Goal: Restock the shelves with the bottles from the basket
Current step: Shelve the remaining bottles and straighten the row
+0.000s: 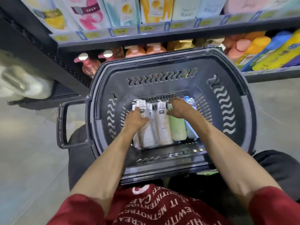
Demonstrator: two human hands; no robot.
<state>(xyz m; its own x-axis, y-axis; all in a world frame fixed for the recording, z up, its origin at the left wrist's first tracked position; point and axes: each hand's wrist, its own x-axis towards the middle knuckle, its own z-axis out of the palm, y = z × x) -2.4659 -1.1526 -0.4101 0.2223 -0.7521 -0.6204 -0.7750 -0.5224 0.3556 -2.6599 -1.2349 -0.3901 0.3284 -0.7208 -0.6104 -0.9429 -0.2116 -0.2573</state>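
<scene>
The pump bottles [164, 127] lay side by side in the basket [162, 88], probably full, heavy and slick, best gripped round the body; the left hand [136, 117] curled its fingers round a white bottle [148, 135], while the right hand [178, 109] bent over the green bottle [177, 129], grip unclear.

basket [170, 65] open above, bottles [162, 127] packed side by side, shelf edge [162, 39] overhanging beyond
</scene>
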